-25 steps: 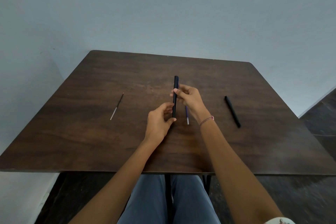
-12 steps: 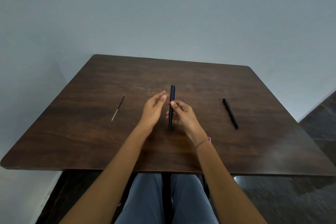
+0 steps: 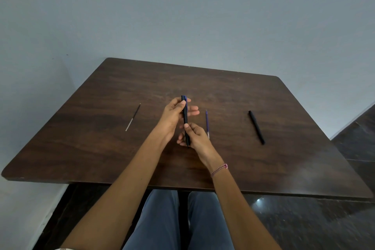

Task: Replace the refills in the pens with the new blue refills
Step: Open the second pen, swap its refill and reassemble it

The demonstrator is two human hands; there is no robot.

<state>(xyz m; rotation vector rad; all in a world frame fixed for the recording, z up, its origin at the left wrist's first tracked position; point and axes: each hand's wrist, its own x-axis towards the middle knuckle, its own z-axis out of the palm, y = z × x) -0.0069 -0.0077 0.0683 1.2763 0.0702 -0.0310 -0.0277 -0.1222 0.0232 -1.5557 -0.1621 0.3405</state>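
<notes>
Clamping dark pen (image 3: 185,119) by far end in left grip (image 3: 172,116), near end in right grip (image 3: 197,138); twist apart straight and gently, blue refill (image 3: 207,124) lying just beside.

No legible text, label, brand or number anywhere in view.

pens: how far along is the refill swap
Done, apparently: one dark refill lies out on the table, left side. In hand: left hand and right hand both grip one dark pen. Left: a blue refill lies loose beside the right hand, and the second black pen lies untouched on the right.
</notes>
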